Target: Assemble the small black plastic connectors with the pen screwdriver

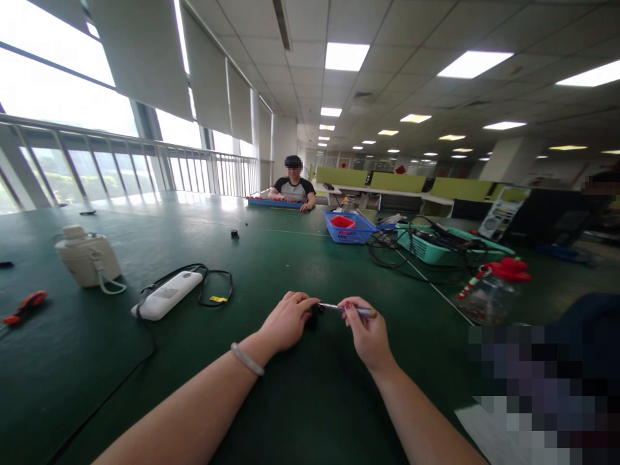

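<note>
Close in front of me on the green table [203, 361], my left hand [285, 320] is closed around a small black part [314, 318], mostly hidden by my fingers. My right hand [369, 332] grips a screwdriver [364, 312] by its purplish translucent handle. Its thin metal shaft points left, and the tip meets the black part at my left fingertips. I cannot make out exactly where the tip sits.
Left are a white power bank-like device [169, 294] with a black cable, a cream bottle [87, 255] and an orange-black tool [25, 307]. Right stand a blue basket [349, 232], a teal basket [426, 252] with cables and a red-lidded jar [494, 297]. A person [293, 187] sits opposite.
</note>
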A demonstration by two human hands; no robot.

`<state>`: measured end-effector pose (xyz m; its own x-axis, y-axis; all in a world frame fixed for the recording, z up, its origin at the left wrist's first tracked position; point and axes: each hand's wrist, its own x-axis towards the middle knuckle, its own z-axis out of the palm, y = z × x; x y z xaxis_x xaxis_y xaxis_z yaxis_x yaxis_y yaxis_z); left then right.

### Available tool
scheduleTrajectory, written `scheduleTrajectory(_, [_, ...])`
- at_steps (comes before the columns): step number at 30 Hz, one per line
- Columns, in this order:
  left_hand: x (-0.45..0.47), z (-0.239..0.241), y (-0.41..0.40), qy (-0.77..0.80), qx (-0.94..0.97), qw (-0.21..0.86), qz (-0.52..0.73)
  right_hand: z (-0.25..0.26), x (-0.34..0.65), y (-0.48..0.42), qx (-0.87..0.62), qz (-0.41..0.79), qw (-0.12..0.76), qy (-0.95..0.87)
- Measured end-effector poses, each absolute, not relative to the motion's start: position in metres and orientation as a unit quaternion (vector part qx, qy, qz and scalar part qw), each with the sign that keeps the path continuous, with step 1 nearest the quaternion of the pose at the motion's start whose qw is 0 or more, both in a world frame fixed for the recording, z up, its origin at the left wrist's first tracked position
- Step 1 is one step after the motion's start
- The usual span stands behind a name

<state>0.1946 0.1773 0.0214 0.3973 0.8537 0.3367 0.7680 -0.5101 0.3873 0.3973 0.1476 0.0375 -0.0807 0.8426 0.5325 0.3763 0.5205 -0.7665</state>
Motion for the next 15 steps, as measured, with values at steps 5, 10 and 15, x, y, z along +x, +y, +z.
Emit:
scheduleTrajectory(5, [0.192,0.018,0.181,0.571,0.784,0.064,0.234,0.033,0.401,0.155,-0.499,0.215,0.485,-0.685])
scheduleTrajectory(10, [0.190,0.012,0.183,0.594,0.780,0.043,0.191,0.025,0.399,0.161,-0.506,0.230,0.449,-0.700])
scheduleTrajectory(15, [0.190,0.013,0.182,0.585,0.792,0.043,0.170,0.023,0.400,0.162,-0.508,0.237,0.443,-0.700])
